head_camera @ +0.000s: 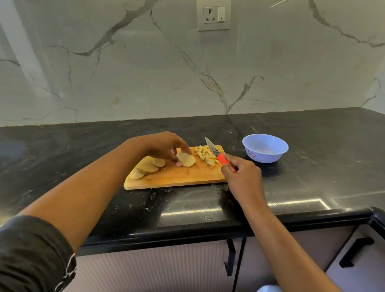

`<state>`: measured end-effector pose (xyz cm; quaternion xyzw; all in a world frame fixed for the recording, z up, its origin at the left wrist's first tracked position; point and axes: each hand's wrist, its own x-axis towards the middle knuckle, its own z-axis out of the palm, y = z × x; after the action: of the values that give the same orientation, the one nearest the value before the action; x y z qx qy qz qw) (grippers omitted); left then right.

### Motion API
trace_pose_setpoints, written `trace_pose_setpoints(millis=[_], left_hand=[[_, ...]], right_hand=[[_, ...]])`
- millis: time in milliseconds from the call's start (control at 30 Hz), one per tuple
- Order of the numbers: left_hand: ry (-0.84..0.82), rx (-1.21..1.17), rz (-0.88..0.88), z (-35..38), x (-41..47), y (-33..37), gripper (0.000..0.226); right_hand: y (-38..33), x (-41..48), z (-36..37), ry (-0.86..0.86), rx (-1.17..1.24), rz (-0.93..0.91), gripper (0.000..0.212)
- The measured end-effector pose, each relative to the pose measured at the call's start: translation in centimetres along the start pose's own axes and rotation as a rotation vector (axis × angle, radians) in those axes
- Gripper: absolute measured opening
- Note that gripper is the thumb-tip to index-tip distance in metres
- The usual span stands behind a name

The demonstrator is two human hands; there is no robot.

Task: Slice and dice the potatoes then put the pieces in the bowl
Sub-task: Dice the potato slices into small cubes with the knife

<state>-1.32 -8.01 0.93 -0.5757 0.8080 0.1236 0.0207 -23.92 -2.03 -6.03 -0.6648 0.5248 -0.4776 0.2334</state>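
The dicing step is in hand. On the board (pixel 177 179) a fan of slices (pixel 144 167) lies at the left end and a pile of dice (pixel 204 155) sits at the far right corner. The bowl (pixel 265 147) stands on the desk (pixel 76 152) just right of the board and looks to hold nothing yet, though its pale bottom is hard to read. So slicing seems largely done, dicing partly done, and the transfer not begun. The left hand (pixel 165 148) reaches over the middle of the board, its fingers (pixel 176 162) curled down and pinching a small stack (pixel 186 160) of slices by the edges. The stack lies flat on the board between the fan and the dice. The right hand (pixel 241 175) is closed round the red handle of the knife (pixel 221 158), at the board's right end. The blade points up and away over the near side of the dice, and I cannot tell whether it touches them. The next move probably calls for bringing the blade across to the stack, with the left fingertips tucked back from the cutting line. The stack would then be cut into strips, turned and cut again, held firmly so the slices do not slide apart. The fan waits for the same treatment, and afterwards all the pieces go over to the bowl.
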Motion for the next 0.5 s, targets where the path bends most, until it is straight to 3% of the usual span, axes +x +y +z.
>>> trace_pose_setpoints(millis=[367,500], left_hand=[[0.288,-0.1,-0.243,3.1,-1.7,0.2,0.056],[0.369,-0.013,-0.329,4.2,-1.8,1.0,0.062]], right_hand=[[-0.4,-0.5,-0.1,-0.05,-0.121,-0.037,0.038],[-0.9,-0.6,0.2,-0.064,-0.167,-0.058,0.038]])
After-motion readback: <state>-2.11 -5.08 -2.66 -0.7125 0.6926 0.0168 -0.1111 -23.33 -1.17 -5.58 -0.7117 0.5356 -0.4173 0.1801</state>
